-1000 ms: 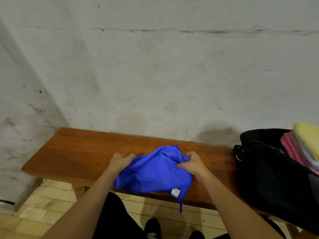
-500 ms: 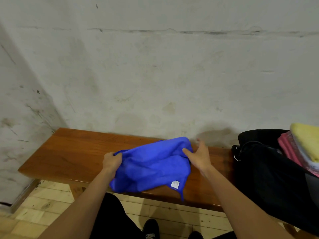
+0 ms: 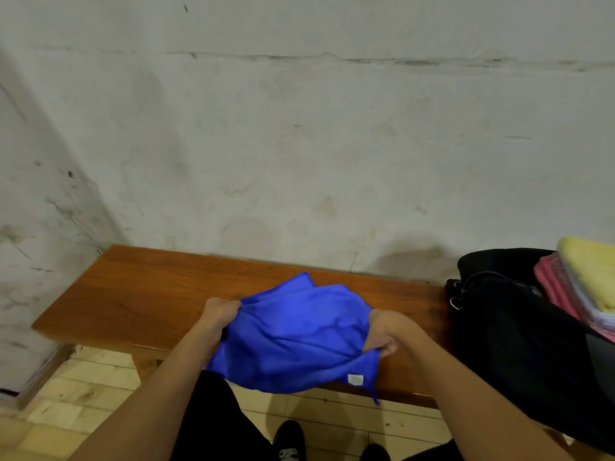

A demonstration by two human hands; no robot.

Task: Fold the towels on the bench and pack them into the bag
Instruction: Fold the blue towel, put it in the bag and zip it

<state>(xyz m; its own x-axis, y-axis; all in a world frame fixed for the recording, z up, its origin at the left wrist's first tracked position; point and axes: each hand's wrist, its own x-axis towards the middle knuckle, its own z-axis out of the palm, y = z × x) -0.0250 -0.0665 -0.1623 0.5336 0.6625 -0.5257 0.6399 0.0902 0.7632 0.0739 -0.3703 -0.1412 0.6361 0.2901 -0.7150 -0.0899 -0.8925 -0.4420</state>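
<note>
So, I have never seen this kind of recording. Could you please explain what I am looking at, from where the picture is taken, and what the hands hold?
No machine here: a person wears a camera on the head, looking down at their own arms. The left hand and right hand both grip a crumpled blue towel lying on a wooden bench. At the right stands an open black bag with folded pink and yellow towels in it.

At right, I see the bag (image 3: 519, 344) and its stacked towels (image 3: 585, 277) cut off by the frame's edge; the blue towel (image 3: 293, 334) hides my left fingertips.
</note>
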